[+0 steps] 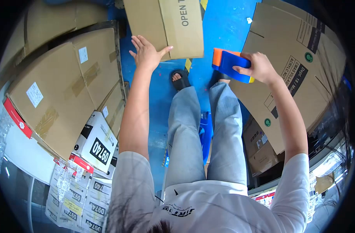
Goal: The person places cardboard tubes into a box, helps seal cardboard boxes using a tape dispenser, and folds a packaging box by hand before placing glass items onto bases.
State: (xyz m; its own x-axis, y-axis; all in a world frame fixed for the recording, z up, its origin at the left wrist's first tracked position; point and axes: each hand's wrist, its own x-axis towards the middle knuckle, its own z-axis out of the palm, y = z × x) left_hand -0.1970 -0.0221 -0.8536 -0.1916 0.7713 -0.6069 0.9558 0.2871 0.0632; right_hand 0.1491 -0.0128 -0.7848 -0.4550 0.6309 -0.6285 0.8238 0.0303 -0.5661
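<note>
Lining blue floor [224,23]: brown cardboard cartons [61,77]. Left grip [147,56]: spread at brown "OPEN T" box [181,39]; right grip [261,68]: clasping blue-orange plastic tool [230,64].

The carton [185,35] lettered "OPEN T" is the reference. The left hand [147,54], fingers spread, is at its near left corner, thumb over the edge. To its right, the right hand [259,68] grips a blue tool [230,64] (orange at one end). Farther right is a printed carton [278,73]; nearer and left, a white box [94,134] marked 09740.

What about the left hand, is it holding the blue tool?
No, the right hand grips the blue tool, while the left hand is spread open.
</note>
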